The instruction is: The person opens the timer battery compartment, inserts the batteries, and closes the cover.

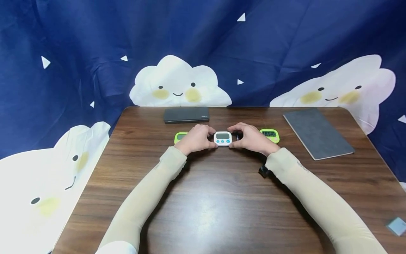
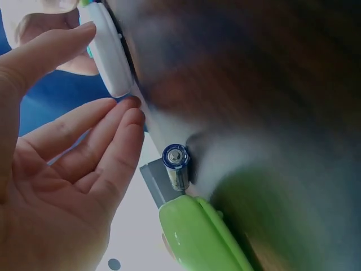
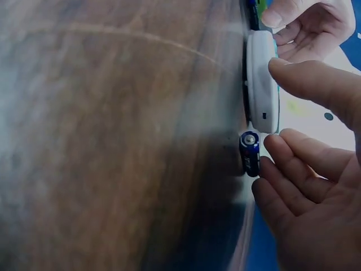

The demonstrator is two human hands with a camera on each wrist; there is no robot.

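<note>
Small white timer (image 1: 222, 138), blue btns

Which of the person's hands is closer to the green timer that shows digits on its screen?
The right hand. It sits just beside that green timer, between it and the white timer. The left hand is on the white timer's far side, by the other green timer.

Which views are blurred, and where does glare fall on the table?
Head view: sharp, with a pale glare patch on the wooden table between the sleeves. Left wrist view: the tabletop smears out of focus, the battery stays crisp. Right wrist view: wood blurred, white timer fairly clear.
</note>
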